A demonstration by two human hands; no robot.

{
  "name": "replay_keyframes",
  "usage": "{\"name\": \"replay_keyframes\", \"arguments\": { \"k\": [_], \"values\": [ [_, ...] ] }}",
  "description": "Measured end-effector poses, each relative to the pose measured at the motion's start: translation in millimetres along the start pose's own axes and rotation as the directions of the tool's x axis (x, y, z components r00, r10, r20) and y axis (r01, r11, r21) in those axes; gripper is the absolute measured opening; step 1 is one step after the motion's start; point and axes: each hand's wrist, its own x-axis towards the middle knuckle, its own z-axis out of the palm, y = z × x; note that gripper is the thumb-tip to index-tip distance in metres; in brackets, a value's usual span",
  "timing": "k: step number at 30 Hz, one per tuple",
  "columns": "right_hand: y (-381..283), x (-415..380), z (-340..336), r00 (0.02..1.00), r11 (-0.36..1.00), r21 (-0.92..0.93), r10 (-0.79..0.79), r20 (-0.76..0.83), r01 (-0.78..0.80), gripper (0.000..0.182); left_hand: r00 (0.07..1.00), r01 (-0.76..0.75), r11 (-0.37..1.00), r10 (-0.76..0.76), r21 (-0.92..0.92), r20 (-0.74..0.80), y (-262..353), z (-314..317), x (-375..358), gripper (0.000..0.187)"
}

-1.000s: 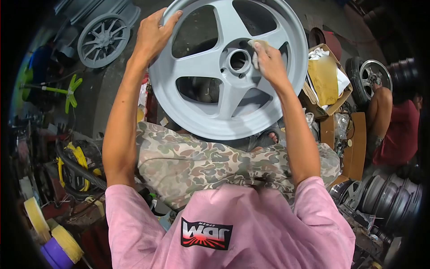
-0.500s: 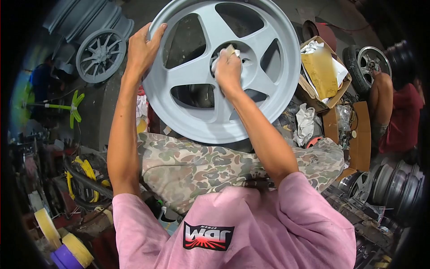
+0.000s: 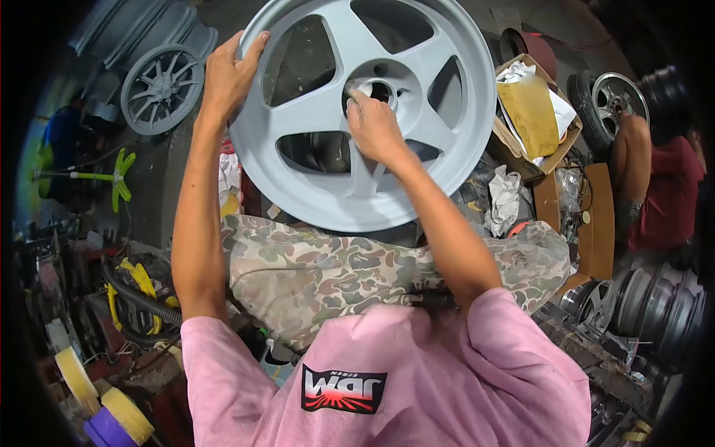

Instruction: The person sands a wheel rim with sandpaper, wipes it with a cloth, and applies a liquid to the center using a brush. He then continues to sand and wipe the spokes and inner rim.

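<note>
Dark floor (image 3: 167, 170) spreads around the person, with another wheel (image 3: 162, 91) at upper left and a box (image 3: 519, 158) of papers to the right. Just beyond the camouflage trousers (image 3: 320, 276), the grey wheel (image 3: 309, 117) faces up toward the head. The left hand (image 3: 229, 74) grips its upper-left edge, thumb over the lip. The right hand (image 3: 375, 128) is at the hub, fingers bent close together; whether they hold anything I cannot tell.
</note>
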Motion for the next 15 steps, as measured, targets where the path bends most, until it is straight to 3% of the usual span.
{"name": "replay_keyframes", "arguments": {
  "k": [2, 3, 5, 7, 8, 9, 11, 15],
  "values": [
    [10.7, 1.9, -19.8, 0.973, 0.995, -0.045, -0.078, 0.217, 0.090, 0.039, 0.997, -0.076, 0.997, 0.076, -0.005, -0.020, -8.6, 1.3, 6.7, 0.046],
    [11.8, 6.6, -32.8, 0.973, 0.994, -0.044, -0.087, 0.215, 0.098, 0.039, 0.996, -0.080, 0.997, 0.080, -0.002, -0.027, -7.9, -0.8, 8.8, 0.046],
    [11.1, 9.8, -58.2, 0.956, 0.996, 0.081, -0.002, 0.293, -0.023, 0.036, 0.991, -0.121, 0.993, 0.120, -0.010, -0.053, -4.5, 2.8, 4.3, 0.046],
    [6.3, 25.1, -67.1, 0.999, 0.981, -0.196, 0.020, 0.041, -0.012, 0.036, 0.993, -0.107, 0.994, 0.106, -0.021, -0.052, -4.7, 5.5, 1.3, 0.045],
    [15.5, 31.9, -55.7, 0.995, 0.958, -0.278, -0.090, -0.046, 0.074, 0.035, 0.992, -0.112, 0.993, 0.111, -0.026, -0.052, -4.0, 3.4, 3.1, 0.045],
    [9.8, 32.9, -49.2, 0.994, 0.959, -0.273, -0.094, -0.050, 0.077, 0.035, 0.992, -0.117, 0.993, 0.116, -0.021, -0.054, -3.2, 2.2, 3.2, 0.045],
    [-5.1, 33.1, -34.3, 0.990, 0.771, -0.621, -0.110, 0.086, 0.140, 0.029, 0.989, -0.131, 0.991, 0.130, 0.000, -0.064, -3.8, 2.6, 2.8, 0.044],
    [-8.5, 12.1, -25.0, 0.893, 0.593, -0.669, -0.341, 0.294, 0.447, 0.017, 0.987, -0.142, 0.990, 0.142, -0.002, -0.070, -5.9, 3.3, 4.7, 0.045]
  ]
}}
